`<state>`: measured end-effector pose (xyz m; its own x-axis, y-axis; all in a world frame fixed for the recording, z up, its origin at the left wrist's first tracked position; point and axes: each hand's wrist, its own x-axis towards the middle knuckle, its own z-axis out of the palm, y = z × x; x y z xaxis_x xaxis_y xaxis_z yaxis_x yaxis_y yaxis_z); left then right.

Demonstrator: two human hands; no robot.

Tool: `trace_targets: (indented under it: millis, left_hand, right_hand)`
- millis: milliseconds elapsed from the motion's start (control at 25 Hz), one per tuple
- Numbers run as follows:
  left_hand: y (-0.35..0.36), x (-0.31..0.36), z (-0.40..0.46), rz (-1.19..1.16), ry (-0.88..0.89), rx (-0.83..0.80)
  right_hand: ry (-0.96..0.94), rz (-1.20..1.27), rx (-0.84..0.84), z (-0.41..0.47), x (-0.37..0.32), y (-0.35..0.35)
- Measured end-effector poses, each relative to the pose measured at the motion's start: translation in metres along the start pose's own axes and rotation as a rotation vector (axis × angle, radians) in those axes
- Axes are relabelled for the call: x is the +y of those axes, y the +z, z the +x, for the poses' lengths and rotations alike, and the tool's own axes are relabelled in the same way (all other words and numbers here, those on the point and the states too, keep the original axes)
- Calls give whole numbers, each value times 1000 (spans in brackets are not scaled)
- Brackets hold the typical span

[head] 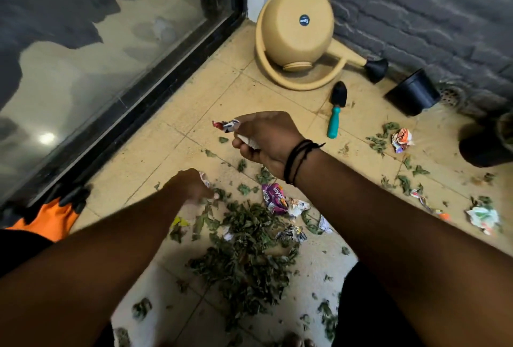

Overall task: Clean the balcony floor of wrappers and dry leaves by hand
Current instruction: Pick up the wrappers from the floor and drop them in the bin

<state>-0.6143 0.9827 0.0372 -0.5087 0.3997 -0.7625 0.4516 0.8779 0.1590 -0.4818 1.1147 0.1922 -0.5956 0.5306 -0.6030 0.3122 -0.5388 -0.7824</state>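
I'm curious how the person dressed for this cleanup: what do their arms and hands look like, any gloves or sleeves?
Both hands are bare, no gloves worn. The forearms show no sleeves. The right hand has thin black cord bands looped around its wrist, one loose end sticking out. The left hand is blurred; no band or ring shows on it.

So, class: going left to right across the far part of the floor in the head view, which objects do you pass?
Beige plastic watering can → teal-handled black garden trowel → tipped black plastic pot → round metal floor drain.
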Motion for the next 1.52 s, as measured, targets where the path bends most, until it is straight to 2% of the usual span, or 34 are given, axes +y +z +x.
trace_targets:
  millis: [80, 120, 160, 240, 320, 440, 640, 840, 960, 1080, 1200, 1320, 1400, 1520]
  left_hand:
    - [-34, 5, -22, -169, 20, 24]
    - [-48, 8, -35, -331, 55, 30]
    - [-61, 12, -50, -559, 96, -19]
    - [-82, 18, -89, -985, 174, -257]
    - [-94, 20, -123, -1111, 284, -347]
    - [-96, 19, -135, -1075, 368, -185]
    - [-105, 35, -117, -1008, 422, -140]
    - [-110, 40, -109, -925, 456, -3]
    - [-115, 39, -99, -753, 488, 77]
    - [-117, 23, -81, -547, 406, 232]
    - [-116, 10, -67, -433, 255, 198]
    - [-106, 9, -57, -336, 169, 117]
    - [-96, 8, -56, -276, 149, 74]
    - [-86, -8, -64, -230, 128, 16]
  right_hand:
    - [-38, -109, -26, 1, -1, 5]
    - [-48, -173, -46, 1, -1, 8]
    - [-65, -244, -68, 1, -1, 11]
    - [-150, -416, -102, 1, -1, 15]
    - [-279, -561, -110, -1, -4, 18]
    - [-368, -674, -111, -2, -9, 18]
    - [-460, -771, 31, 9, -17, 10]
    - [-489, -852, 29, 14, -7, 5]
    - [-538, -882, 35, 23, 2, -1]
    - [-479, -974, 133, 59, 24, -5]
    - [-195, -918, 185, 106, 64, -20]
    - [31, -859, 106, 140, 124, -15]
    - [53, -806, 97, 153, 153, 5]
    - [-126, -908, 95, 161, 169, 42]
